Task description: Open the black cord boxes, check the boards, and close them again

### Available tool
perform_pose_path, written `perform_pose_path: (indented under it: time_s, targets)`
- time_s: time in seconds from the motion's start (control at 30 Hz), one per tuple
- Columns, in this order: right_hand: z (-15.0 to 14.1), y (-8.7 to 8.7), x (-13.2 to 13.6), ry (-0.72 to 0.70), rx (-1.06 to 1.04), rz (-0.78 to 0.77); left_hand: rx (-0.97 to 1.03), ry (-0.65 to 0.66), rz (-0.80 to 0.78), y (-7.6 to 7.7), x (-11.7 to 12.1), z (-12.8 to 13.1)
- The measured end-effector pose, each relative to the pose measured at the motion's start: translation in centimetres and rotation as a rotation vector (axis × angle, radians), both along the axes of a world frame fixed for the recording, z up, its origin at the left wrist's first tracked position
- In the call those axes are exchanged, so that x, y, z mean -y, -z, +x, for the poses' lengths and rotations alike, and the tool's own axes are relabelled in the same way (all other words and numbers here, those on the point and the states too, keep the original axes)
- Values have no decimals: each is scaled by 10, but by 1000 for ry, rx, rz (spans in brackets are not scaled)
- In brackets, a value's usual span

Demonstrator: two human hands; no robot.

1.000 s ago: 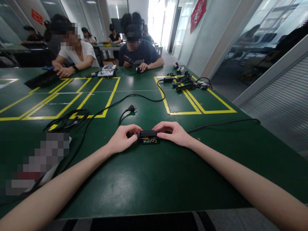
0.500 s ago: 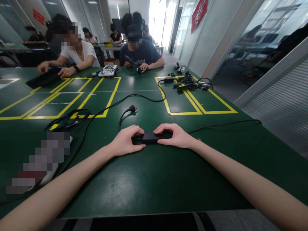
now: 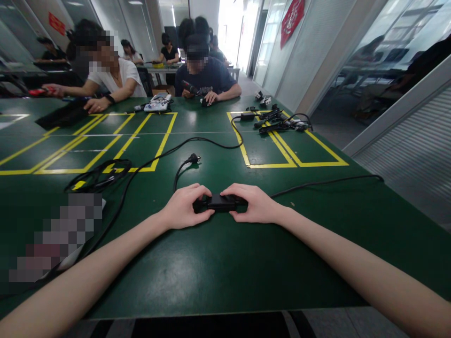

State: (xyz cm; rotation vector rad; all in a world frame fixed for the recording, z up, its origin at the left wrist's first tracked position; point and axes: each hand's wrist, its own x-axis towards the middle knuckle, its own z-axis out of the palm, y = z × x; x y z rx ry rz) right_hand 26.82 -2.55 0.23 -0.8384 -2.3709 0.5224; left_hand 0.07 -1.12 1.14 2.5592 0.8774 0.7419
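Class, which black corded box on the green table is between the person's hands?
The nearer black box, with the left hand and right hand at its ends; the farther black box lies beside a dark pile.

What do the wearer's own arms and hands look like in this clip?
The left hand and right hand are ungloved, with no ring showing on the visible fingers. Both wrists lack a watch or band. No sleeve shows on either the left forearm or right forearm, and no markings are discernible.
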Motion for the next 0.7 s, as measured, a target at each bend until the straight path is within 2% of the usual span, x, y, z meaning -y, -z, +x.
perform_pose_path:
  time_s: [0.17, 0.7]
  targets:
    - [-5, 7, 1, 37, 105, 116, -54, 50, 61, -2, 1, 3]
    - [-7, 6, 1, 38, 216, 111, -139, 44, 198, 5, 0, 2]
